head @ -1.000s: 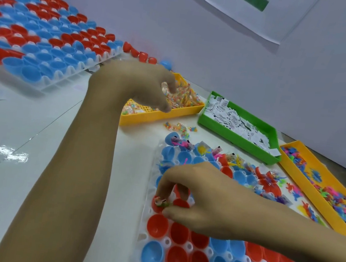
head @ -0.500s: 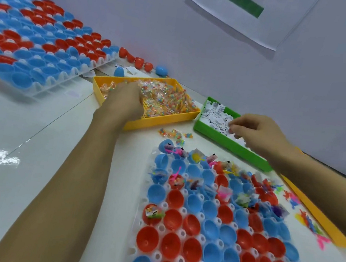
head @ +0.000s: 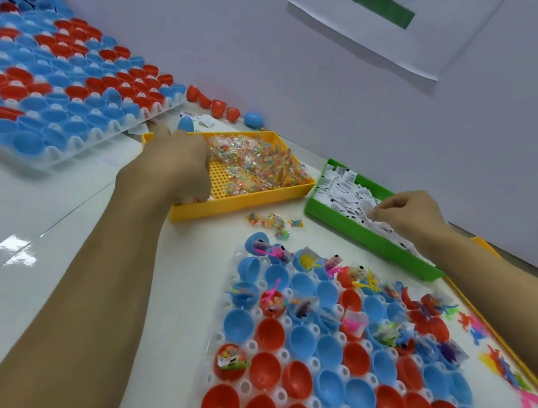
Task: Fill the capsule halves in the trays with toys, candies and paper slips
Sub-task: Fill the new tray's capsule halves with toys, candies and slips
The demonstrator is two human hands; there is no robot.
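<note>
Near tray (head: 219, 364): nearer the person than both hands; its long axis runs away from them.
Left hand (head: 175, 165): in the yellow candy tray (head: 243, 200), fingers hidden, grip unclear.
Right hand (head: 406, 212): pinches paper slips (head: 342, 194) in the green tray (head: 361, 233).
Count: one filled red capsule half (head: 232, 360) at the near tray's left edge, several beyond; the nearest rows are empty.

A single wide-angle camera, worn on the person's head, looks forward and steeply down at the near capsule tray (head: 220, 354), close enough that this tray runs off the bottom edge. Beyond the tray the view reaches the wall (head: 215, 38). The horizon tilts, and straight edges seem to bow slightly. No second view exists to overlap.
</note>
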